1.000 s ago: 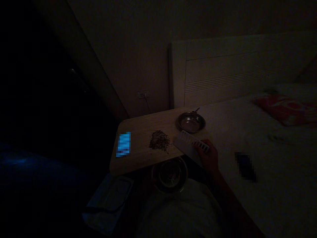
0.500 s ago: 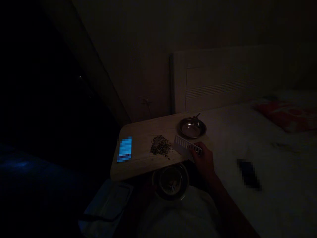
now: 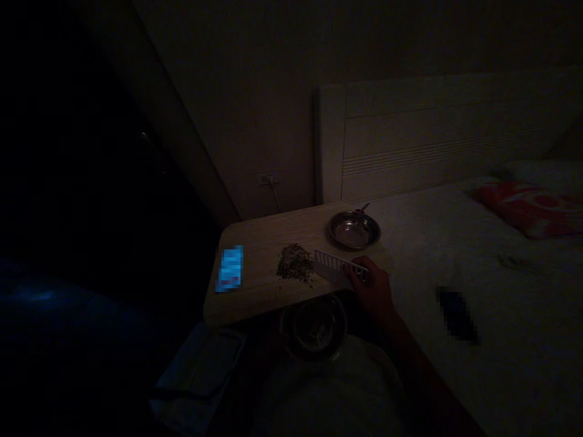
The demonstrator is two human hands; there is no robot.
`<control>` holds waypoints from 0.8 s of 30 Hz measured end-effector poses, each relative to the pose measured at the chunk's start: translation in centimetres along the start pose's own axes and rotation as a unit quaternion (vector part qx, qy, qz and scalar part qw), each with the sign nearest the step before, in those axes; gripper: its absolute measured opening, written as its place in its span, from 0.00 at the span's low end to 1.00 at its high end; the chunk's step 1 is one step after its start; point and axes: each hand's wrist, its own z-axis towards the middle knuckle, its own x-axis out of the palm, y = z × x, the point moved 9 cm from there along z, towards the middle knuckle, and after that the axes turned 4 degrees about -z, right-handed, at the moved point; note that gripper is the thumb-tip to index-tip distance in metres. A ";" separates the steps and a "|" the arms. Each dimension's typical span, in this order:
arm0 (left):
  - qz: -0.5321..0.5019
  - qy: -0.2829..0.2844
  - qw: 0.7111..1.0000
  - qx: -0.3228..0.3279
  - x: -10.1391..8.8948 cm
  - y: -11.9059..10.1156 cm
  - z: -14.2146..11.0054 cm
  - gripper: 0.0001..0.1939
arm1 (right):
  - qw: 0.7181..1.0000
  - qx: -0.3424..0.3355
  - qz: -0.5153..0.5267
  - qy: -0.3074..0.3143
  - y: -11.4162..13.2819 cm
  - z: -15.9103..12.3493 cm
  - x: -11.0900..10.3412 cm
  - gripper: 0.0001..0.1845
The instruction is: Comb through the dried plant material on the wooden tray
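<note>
My right hand [image 3: 373, 290] is closed round one end of a flat pale strip with a row of slots [image 3: 334, 265], perhaps plastic. Its far end touches the right edge of a pile of small dark seed-like bits [image 3: 295, 264] on the wooden table [image 3: 255, 243]. Below the table's front edge, over my lap, is a round metal bowl [image 3: 314, 328] with some pale bits inside. At the bowl's left rim my left hand [image 3: 273, 347] grips it, mostly lost in the dark. A shallow steel dish [image 3: 354, 230] stands behind the strip.
A lit, blurred-out screen [image 3: 230, 268] lies at the table's left. On the right is a bed [image 3: 410, 255] with a blurred dark object [image 3: 458, 315] and a red patterned cloth [image 3: 528, 206]. Below left is a pale boxy thing [image 3: 200, 364]. The room is very dark.
My right hand has moved the slotted strip slightly left, up to the edge of the pile. The bowl has stayed nearly in place, and the view has shifted a little.
</note>
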 end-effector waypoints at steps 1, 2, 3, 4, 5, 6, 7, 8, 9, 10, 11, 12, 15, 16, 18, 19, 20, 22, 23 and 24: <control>0.009 -0.003 1.000 0.003 -0.2 0.0 0.1 0.33 | 1.000 -0.002 0.003 0.003 0.1 -0.1 0.0 0.10; 0.017 -0.006 1.000 0.006 -0.4 0.1 0.1 0.33 | 1.000 -0.003 0.006 0.005 0.1 -0.2 0.1 0.10; 0.023 -0.008 1.000 0.006 -0.7 0.2 0.2 0.33 | 1.000 -0.001 0.010 0.004 0.0 -0.3 0.1 0.10; 0.026 -0.012 1.000 0.007 -1.0 0.5 0.3 0.33 | 1.000 0.005 0.013 0.000 -0.1 -0.4 0.0 0.10; 0.027 -0.012 1.000 0.003 -1.3 0.8 0.4 0.33 | 1.000 0.013 0.015 -0.006 -0.4 -0.6 -0.1 0.11; 0.029 -0.012 0.999 0.001 -1.6 1.1 0.5 0.32 | 0.999 0.024 0.017 -0.016 -0.6 -0.8 -0.3 0.11; 0.033 -0.010 0.999 0.003 -1.7 1.3 0.6 0.31 | 0.999 0.034 0.021 -0.026 -0.9 -1.0 -0.4 0.12; 0.032 -0.009 0.999 0.007 -1.9 1.5 0.7 0.32 | 0.998 0.040 0.025 -0.034 -1.2 -1.2 -0.6 0.12; 0.027 -0.008 1.000 0.007 -1.9 1.6 0.7 0.32 | 0.998 0.044 0.029 -0.040 -1.3 -1.4 -0.6 0.13; 0.019 -0.007 1.000 0.005 -1.8 1.7 0.7 0.33 | 0.998 0.047 0.032 -0.042 -1.5 -1.5 -0.7 0.13; 0.008 -0.005 1.000 0.001 -1.7 1.8 0.7 0.35 | 0.997 0.049 0.035 -0.041 -1.6 -1.7 -0.6 0.13; 0.000 -0.004 1.000 -0.004 -1.5 1.7 0.6 0.35 | 0.997 0.050 0.036 -0.037 -1.7 -1.8 -0.5 0.13; 0.006 -0.003 1.000 -0.011 -0.7 0.9 0.1 0.33 | 0.998 0.053 0.038 -0.019 -1.9 -2.1 0.0 0.12; 0.014 -0.007 1.000 -0.014 -0.5 0.6 0.0 0.32 | 0.998 0.053 0.039 -0.014 -1.9 -2.2 0.1 0.12; 0.021 -0.015 0.999 -0.024 -0.2 0.2 -0.2 0.32 | 0.997 0.055 0.047 -0.024 -2.1 -2.2 -0.1 0.12; 0.023 -0.017 0.999 -0.024 -0.2 0.0 -0.3 0.32 | 0.996 0.059 0.052 -0.038 -2.3 -2.2 -0.4 0.12; 0.024 -0.019 0.999 -0.020 -0.2 -0.2 -0.3 0.32 | 0.995 0.064 0.054 -0.057 -2.4 -2.2 -0.9 0.13; 0.022 -0.016 1.000 -0.005 -0.2 -0.3 -0.2 0.32 | 0.991 0.073 0.052 -0.096 -2.8 -2.2 -1.8 0.13; 0.017 -0.014 1.000 0.002 -0.4 -0.3 -0.1 0.32 | 0.990 0.076 0.046 -0.107 -2.9 -2.2 -2.0 0.13; 0.012 -0.012 1.000 0.005 -0.5 -0.1 0.0 0.32 | 0.990 0.078 0.039 -0.110 -3.0 -2.1 -2.1 0.13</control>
